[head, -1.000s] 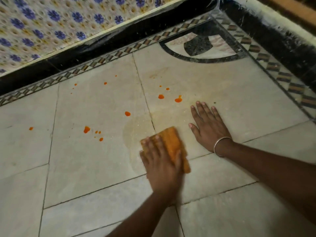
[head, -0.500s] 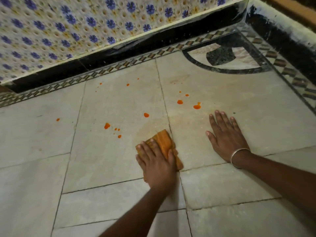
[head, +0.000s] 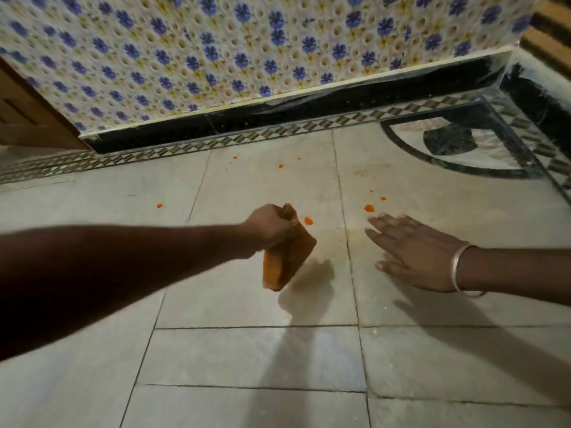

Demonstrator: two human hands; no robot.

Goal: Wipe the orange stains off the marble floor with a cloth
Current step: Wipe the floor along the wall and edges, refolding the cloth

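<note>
My left hand (head: 268, 225) grips the top of a folded orange cloth (head: 285, 262), which hangs lifted above the pale marble floor (head: 247, 353) and casts a shadow. My right hand (head: 415, 253), with a silver bangle at the wrist, lies flat with straight fingers on the floor to the right. Orange stains dot the marble: one drop (head: 308, 221) just right of the cloth's top, another (head: 369, 208) beyond my right fingertips, one (head: 159, 206) to the left, and small specks (head: 280, 165) nearer the wall.
A wall of blue-flower tiles (head: 247, 57) with a black skirting (head: 278, 118) runs along the far side. A patterned border and a black inlay arc (head: 448, 143) fill the far right corner. A brown wooden door (head: 27, 118) stands at the far left.
My left hand has lifted the cloth off the floor, gripping it by the top instead of pressing it flat. The view has tilted up toward the wall. My right hand stays flat.
</note>
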